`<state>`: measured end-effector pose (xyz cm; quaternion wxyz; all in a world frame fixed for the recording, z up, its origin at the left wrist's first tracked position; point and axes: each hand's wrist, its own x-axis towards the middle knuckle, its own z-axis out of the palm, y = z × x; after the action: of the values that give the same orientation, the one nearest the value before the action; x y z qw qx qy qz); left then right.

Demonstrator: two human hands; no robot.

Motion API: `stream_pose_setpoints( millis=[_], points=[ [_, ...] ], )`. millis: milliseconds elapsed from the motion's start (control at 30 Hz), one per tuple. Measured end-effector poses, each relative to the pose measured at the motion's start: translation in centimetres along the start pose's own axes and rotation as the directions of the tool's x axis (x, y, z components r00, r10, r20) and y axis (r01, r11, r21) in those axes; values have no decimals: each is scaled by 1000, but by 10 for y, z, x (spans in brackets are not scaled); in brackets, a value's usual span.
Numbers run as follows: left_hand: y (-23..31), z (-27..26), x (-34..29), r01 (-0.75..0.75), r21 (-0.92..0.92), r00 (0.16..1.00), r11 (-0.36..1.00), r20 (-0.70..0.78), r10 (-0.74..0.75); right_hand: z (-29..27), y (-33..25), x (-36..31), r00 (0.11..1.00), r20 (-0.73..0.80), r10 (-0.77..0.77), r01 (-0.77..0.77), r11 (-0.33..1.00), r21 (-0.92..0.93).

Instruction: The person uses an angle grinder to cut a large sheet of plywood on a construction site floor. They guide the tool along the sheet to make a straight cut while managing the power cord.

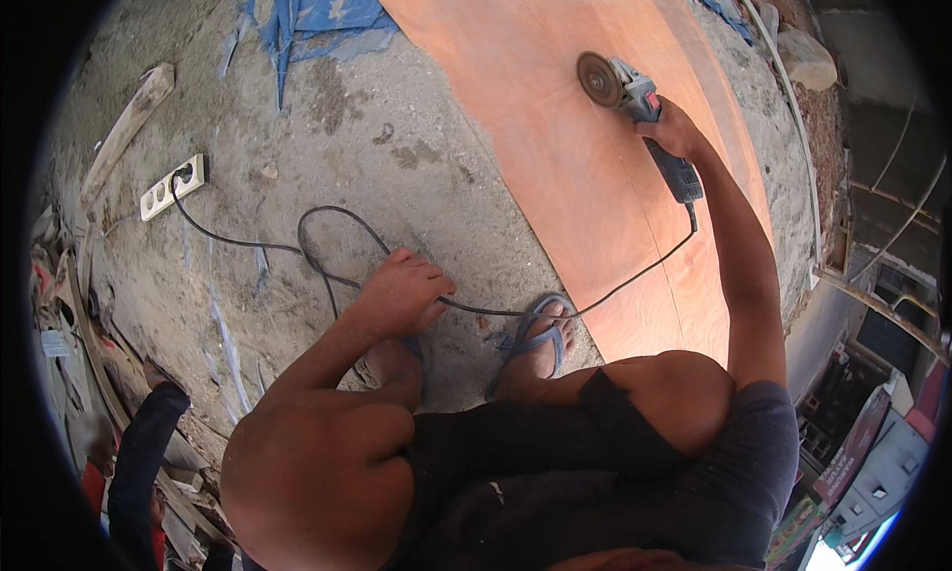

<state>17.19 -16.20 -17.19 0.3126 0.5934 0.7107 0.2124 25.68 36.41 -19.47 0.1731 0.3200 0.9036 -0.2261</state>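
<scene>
My right hand is wrapped round the body of an angle grinder. The tool rests on or just over a reddish plywood sheet; I cannot tell which. Its brown disc points to the far left, and whether it spins is unclear. From the grinder's near end, a black power cord runs across the sheet toward my left hand. There the fingers curl round the cord, partly hiding it. Beyond, the cord loops over the ground to a white power strip, where it is plugged in.
My sandalled feet are by the sheet's near left edge. A torn blue tarp lies at the far side, a wooden plank at the left. Rocks and a pale pipe border the right. Another person's dark sleeve shows lower left.
</scene>
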Motion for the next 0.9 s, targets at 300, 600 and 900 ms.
stream_pose_setpoints(
  millis=[300,600,900],
  points=[
    [-4,3,-4,-8,28,999,1000,-34,9,-2,-14,5,1000,2,21,-21,1000,23],
    [-4,1,-5,21,38,1000,999,20,-22,-3,-23,11,999,-30,-13,13,1000,-6],
    [-5,5,-7,44,52,999,998,12,-45,-12,-36,21,992,118,35,-39,999,31]
  ],
)
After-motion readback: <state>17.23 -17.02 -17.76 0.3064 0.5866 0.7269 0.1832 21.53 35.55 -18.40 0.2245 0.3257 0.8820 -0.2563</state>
